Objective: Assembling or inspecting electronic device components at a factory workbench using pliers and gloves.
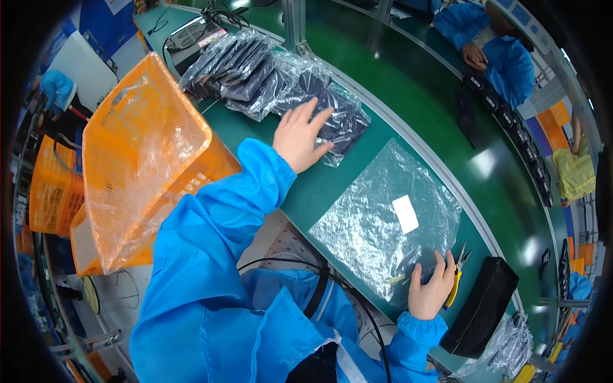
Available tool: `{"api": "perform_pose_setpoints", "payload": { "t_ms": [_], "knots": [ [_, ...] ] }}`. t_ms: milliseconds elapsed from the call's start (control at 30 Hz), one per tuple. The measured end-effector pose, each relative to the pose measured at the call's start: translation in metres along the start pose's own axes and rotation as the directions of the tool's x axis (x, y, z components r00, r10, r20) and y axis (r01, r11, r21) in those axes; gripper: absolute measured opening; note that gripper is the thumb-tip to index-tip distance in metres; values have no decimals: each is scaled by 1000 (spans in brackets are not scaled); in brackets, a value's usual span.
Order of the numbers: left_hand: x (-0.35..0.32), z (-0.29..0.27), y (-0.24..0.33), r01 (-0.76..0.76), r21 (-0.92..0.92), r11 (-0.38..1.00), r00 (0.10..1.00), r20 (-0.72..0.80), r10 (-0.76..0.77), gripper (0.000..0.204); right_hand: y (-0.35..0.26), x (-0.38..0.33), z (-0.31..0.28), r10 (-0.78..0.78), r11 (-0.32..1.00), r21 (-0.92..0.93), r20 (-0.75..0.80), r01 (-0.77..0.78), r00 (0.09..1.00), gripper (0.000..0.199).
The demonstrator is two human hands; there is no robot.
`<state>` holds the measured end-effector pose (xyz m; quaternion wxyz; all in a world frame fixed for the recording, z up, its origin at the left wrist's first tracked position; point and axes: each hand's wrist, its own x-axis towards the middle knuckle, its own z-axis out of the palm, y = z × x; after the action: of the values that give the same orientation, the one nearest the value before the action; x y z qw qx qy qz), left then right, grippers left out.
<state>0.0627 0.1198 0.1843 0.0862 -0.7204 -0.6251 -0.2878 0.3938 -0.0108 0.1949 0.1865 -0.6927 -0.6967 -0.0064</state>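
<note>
My left hand (300, 135) reaches over a row of dark items in clear plastic bags (274, 83), its fingers spread at the nearest bagged item (345, 121). Whether the fingertips touch the plastic, I cannot tell. On the green bench in front of me lies a flat clear plastic bag (364, 210) with a white label (405, 214) on it. At the bag's right corner, my right hand (432, 290) rests with its fingers apart. Just beyond that hand are yellow-handled pliers (454, 287).
An orange crate lined with clear plastic (143, 166) stands at the left. A long black box (482, 306) and crumpled plastic (507, 345) lie at the right. Past the metal rail, a green conveyor (440, 115) carries dark devices (511, 127); a person in blue (495, 51) sits across it.
</note>
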Motion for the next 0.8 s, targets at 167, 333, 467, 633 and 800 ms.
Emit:
{"api": "perform_pose_setpoints", "payload": {
  "t_ms": [167,333,467,633,800],
  "knots": [
    [10,25,-8,-23,-81,996,988,149,35,31,-25,28,-5,-18,979,201,59,5,998,36],
    [19,26,-13,-132,-505,853,952,-304,-33,11,-52,63,-7,-180,888,440,58,136,982,33],
    [23,6,4,-227,-831,508,891,-388,-237,9,-71,80,-6,-154,716,698,110,34,982,31],
    [3,-15,68,95,-995,-24,978,98,-183,8,-74,76,20,-109,497,861,191,-113,976,52],
    [9,23,100,192,-967,-165,905,239,-351,11,-79,57,54,-185,494,852,299,-174,936,62]
  ]
}}
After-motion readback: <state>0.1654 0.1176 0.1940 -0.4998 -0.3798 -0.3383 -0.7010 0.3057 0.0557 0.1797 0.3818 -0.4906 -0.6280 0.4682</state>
